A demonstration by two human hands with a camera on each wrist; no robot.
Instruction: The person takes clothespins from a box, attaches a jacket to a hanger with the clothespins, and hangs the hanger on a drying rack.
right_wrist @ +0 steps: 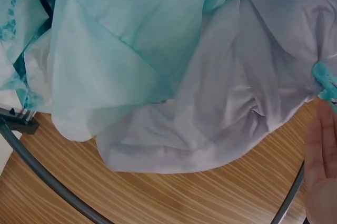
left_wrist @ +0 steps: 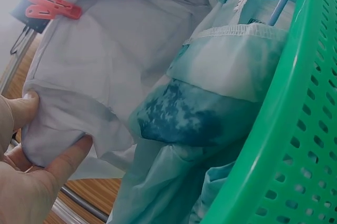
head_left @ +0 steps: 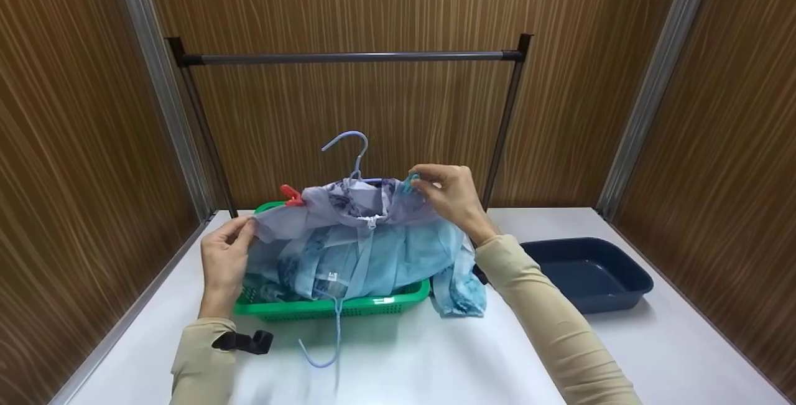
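A lavender zip jacket [head_left: 280,221] lies on a purple-blue hanger [head_left: 365,144], whose hook points up. My left hand [head_left: 224,262] pinches the jacket's sleeve, with thumb and fingers on the cloth in the left wrist view. At the other shoulder, my right hand [head_left: 457,200] pinches a teal clothespin [head_left: 408,183] set on the fabric. A red clothespin [head_left: 292,196] grips the left shoulder. Beneath the jacket, a light-blue garment [head_left: 404,256] with dark patches lies in a green basket [head_left: 336,310]. Its own hanger [head_left: 337,330] hooks out over the basket's front rim.
Behind the basket stands a clothes rack with a grey crossbar [head_left: 354,58] and dark posts. A navy tub [head_left: 615,301] sits on the white table at the right. One light-blue sleeve [head_left: 460,293] hangs beyond the basket's right side. Wood-grain panels enclose the table.
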